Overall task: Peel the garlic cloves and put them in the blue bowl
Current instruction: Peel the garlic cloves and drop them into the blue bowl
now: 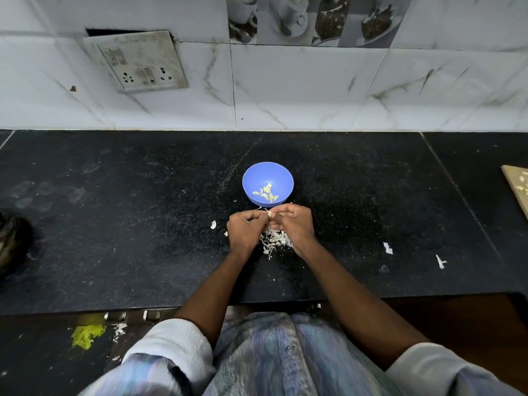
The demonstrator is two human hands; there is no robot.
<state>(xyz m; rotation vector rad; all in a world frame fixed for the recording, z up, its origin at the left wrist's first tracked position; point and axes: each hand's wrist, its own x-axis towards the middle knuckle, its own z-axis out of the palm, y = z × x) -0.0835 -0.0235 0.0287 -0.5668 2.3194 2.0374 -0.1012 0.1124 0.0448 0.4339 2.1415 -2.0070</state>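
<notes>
Black granite counter (pixel 143 224); left hand (pixel 243 231) and right hand (pixel 294 224) both pinching 1 garlic clove (pixel 269 214) at 6 o'clock of blue bowl (pixel 258 170). Peeled cloves (pixel 267 192) inside. Risk: clove slips into the skin pile (pixel 275 238) below, or loose skin falls into the bowl.

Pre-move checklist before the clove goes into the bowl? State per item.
1. Garlic clove pinched between both hands, left hand and right hand: ok.
2. Clove fully peeled: cannot tell, fingers cover most of it.
3. Blue bowl upright, just beyond the hands, opening unobstructed: ok.
4. Peeled cloves already lie in the bowl, with room left: ok.
5. Skin pile lies on the counter beneath the hands, outside the bowl: ok.
6. Stray piece left of the left hand, clove or skin: cannot tell.
</notes>
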